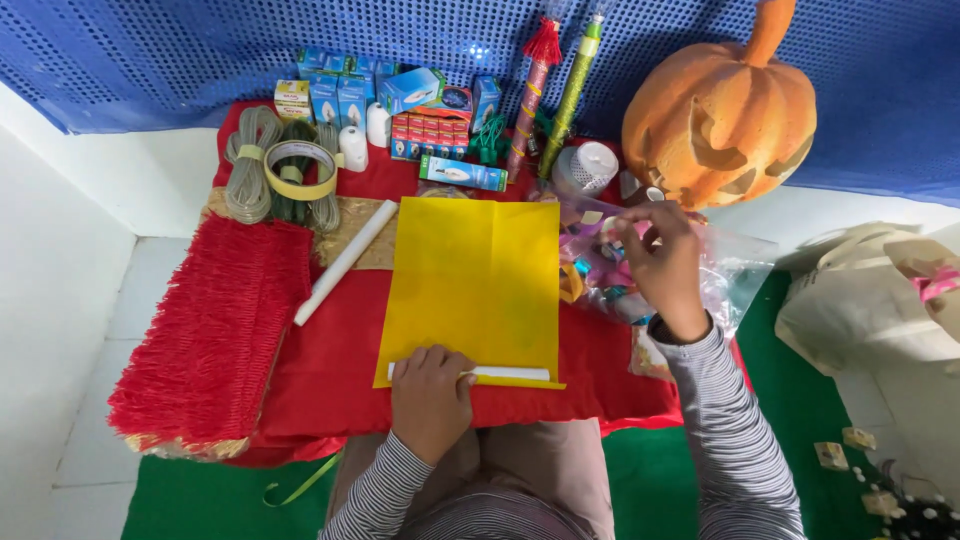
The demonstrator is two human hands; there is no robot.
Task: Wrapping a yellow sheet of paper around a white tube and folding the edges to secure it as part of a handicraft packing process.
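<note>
At the far left of the frame a red fringed mat point(215, 330) lies over the edge of the red cloth point(330, 370), and above it sit coils of cord point(252, 165) and a roll of tape point(300, 168). A white tube point(346, 261) lies slanted just right of the mat.

In the middle, a yellow sheet point(475, 280) is spread flat on the cloth. The left hand point(432, 398) comes up from the bottom centre, palm down, striped sleeve behind it, fingers together and pressing on a thin white stick point(510, 374) at the sheet's lower edge.

Right of the sheet, the right hand point(662, 262) reaches forward with the wrist bent, its fingers curled and pinched in the mouth of a clear plastic bag point(735, 275) full of small colourful bits; what they pinch I cannot tell.

In the upper right stands an orange pumpkin point(720, 115), with two glittery sticks point(560, 90) leaning to its left. A pale bag point(870, 300) rests at the right edge.
</note>
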